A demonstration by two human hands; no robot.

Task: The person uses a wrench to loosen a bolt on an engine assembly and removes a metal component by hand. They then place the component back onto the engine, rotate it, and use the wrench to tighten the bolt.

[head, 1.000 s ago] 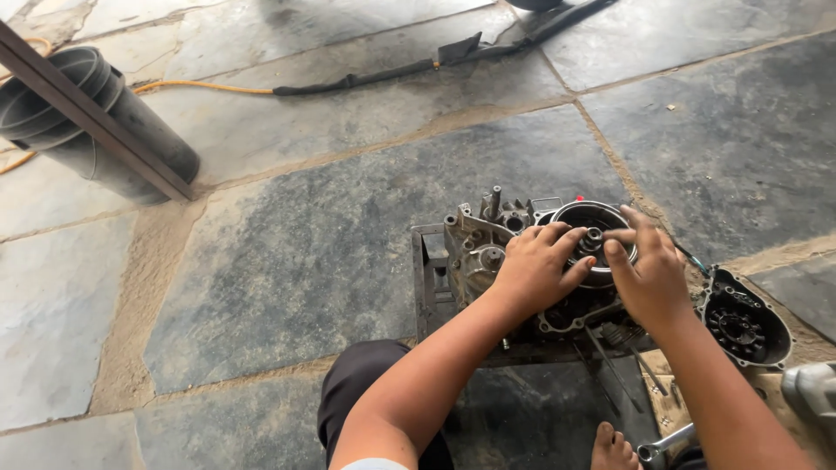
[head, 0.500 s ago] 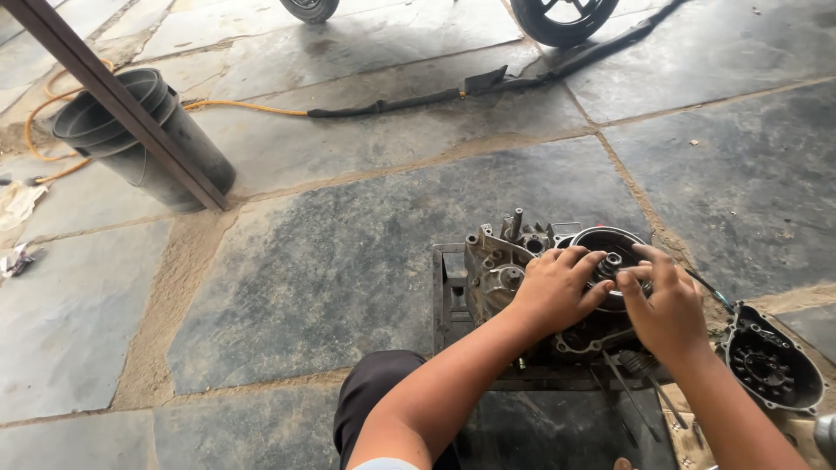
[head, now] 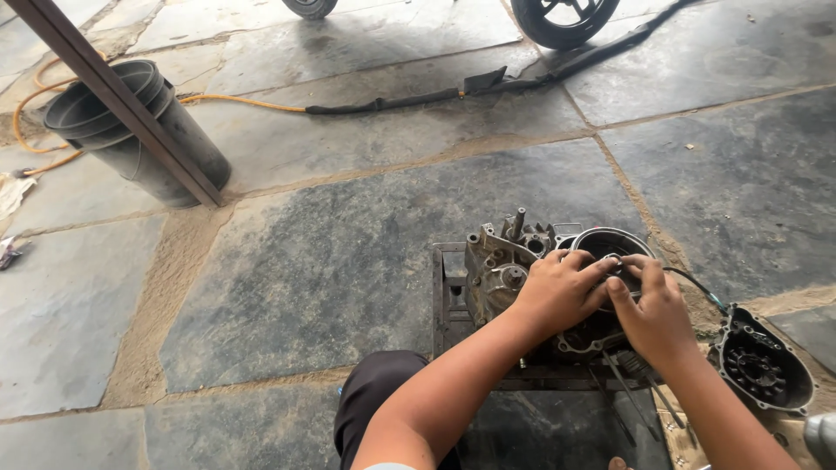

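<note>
Both hands rest on a grey engine case [head: 501, 270] sitting on a metal stand [head: 446, 296]. The left hand [head: 557, 292] and right hand [head: 653, 313] grip its round black rotor [head: 610, 244]. A loose round cover [head: 762, 365] lies right; a dark bucket [head: 131, 130] stands far left.

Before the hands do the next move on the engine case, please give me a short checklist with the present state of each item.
1. Both hands on the part: left hand and right hand rest on the round black part of the engine case. Ok.
2. Case seated on the metal stand: looks level. Ok.
3. Grip firm: fingers hide the contact. Cannot tell.
4. Removed cover clear of the hands: lies apart at right. Ok.
5. Cable free: runs close beside the right hand. Cannot tell.
</note>
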